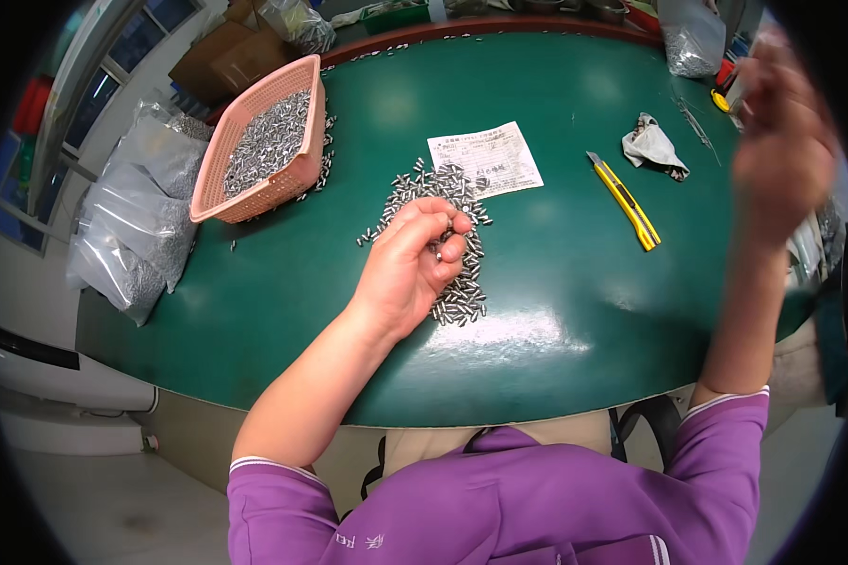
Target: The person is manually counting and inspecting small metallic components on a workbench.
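My left hand is closed above a loose pile of small, shiny metal pins. Its fingers are curled in, and a few metal pins show between them. At the far right, my right hand is raised and smeared by motion, so its fingers and anything in them cannot be made out. A printed paper slip lies behind the pile, partly under some pins.
A pink plastic basket of metal pins stands at the left, beside clear bags of parts. On the green table lie a yellow utility knife and a crumpled white cloth. Another filled bag sits at the back right.
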Demonstrator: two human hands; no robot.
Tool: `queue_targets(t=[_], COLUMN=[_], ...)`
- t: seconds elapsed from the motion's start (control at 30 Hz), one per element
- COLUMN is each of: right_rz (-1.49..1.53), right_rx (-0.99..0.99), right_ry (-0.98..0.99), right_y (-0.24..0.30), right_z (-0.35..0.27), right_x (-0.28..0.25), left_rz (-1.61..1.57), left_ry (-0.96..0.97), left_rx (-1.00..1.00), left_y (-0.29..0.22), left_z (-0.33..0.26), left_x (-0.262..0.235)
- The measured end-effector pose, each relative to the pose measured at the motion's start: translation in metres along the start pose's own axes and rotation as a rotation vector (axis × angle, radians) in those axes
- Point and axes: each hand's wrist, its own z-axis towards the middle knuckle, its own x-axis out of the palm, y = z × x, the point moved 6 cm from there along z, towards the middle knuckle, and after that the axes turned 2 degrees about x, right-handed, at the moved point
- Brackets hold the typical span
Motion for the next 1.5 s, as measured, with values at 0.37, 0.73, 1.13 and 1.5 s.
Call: queue_targets(t=[0.37, 0.73, 1.13, 1.5], right_rz=[-0.473, -0.559, -0.002, -0.061], right_rx=[0.175, 0.148, 0.65, 0.319], right_ry=[1.055, 1.023, 0.876, 0.814], right_y=[-0.064, -0.066, -0.056, -0.049], right_z=[-0.143, -0.151, -0.144, -0.138], right_x=[0.141, 0.141, 0.146, 0.146], left_rz=[0.006, 0.054, 0.161, 0.239], left_ry=[-0.034, -0.013, 0.06, 0.043], left_rx=[-0.016, -0.024, -0.138, -0.064], left_y=[0.0, 0.001, 0.013, 0.006], left_z=[-0.002, -0.001, -0.006, -0.006], left_x=[-0.002, -0.004, 0.006, 0.01])
